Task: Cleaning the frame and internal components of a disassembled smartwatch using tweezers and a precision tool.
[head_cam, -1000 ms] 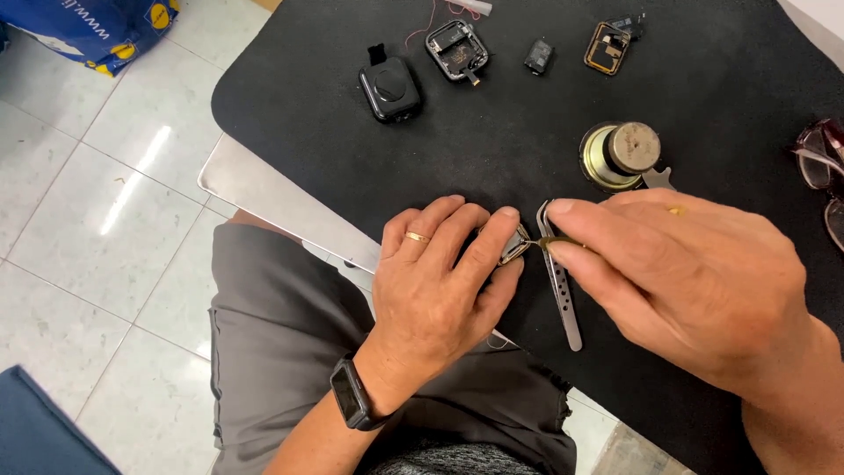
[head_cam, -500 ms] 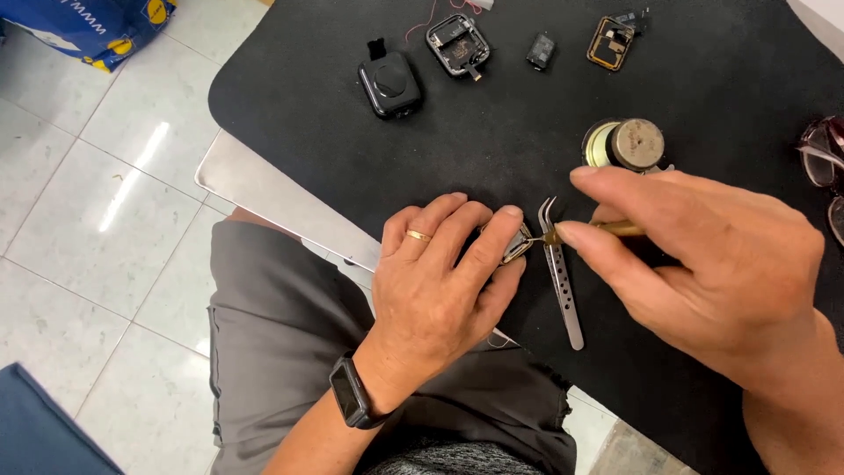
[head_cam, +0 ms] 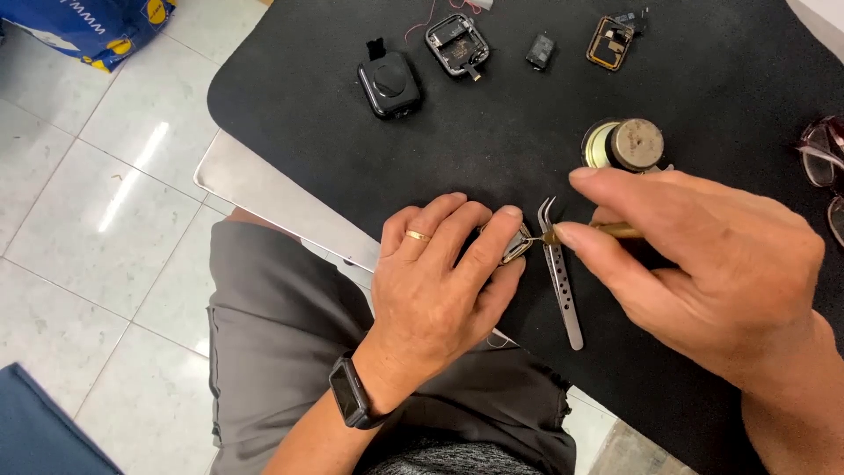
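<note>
At surface centre, left hand (head_cam: 435,281) pins a small metal part (head_cam: 515,246) flat, grip clamped on it so it can't slide. Right hand (head_cam: 703,255), at 3 o'clock, pinches a brass tool (head_cam: 607,230), tip on part. Tweezers (head_cam: 560,273) lie just beside, ready.

The left hand (head_cam: 440,281) is covering most of the small metal part (head_cam: 514,246); the right hand (head_cam: 703,264) is hiding the brass tool's (head_cam: 615,230) handle.
</note>
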